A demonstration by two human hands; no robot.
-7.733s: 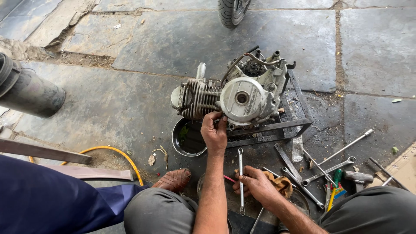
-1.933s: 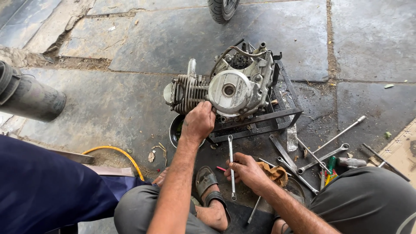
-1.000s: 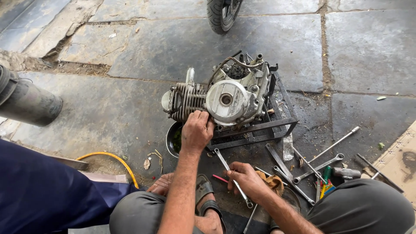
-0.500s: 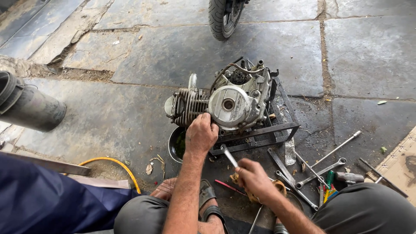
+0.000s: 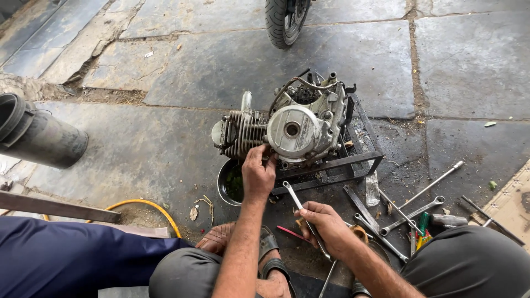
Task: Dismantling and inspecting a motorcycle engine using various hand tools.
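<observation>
At the far left a dark cylindrical pipe (image 5: 41, 135) is seen lying on the stone floor (image 5: 182, 72), with a wooden plank (image 5: 55, 208) below it and a yellow hose (image 5: 144, 208) curving beside a blue-clad leg (image 5: 66, 259) at the lower edge. A small metal bowl (image 5: 227, 182) is set on the floor under the finned cylinder of a motorcycle engine (image 5: 292, 129), which is carried on a black metal frame stand (image 5: 353, 165). The left hand (image 5: 258, 172) is laid against the lower edge of the engine's round side cover, its fingers curled and pressed to the casing; whether anything is pinched there cannot be told. Just right of it and nearer the body, the right hand (image 5: 326, 223) is closed around a long silver wrench (image 5: 302, 212), whose head is pointed up toward the frame stand, just short of the engine. A motorcycle tyre (image 5: 284, 19) is seen at the top edge. Further right, several spanners (image 5: 411, 212) and a long socket wrench (image 5: 433, 184) are spread on the floor, with a screwdriver with a green and red handle (image 5: 422, 226) among them and a piece of cardboard (image 5: 510, 204) at the right edge.
</observation>
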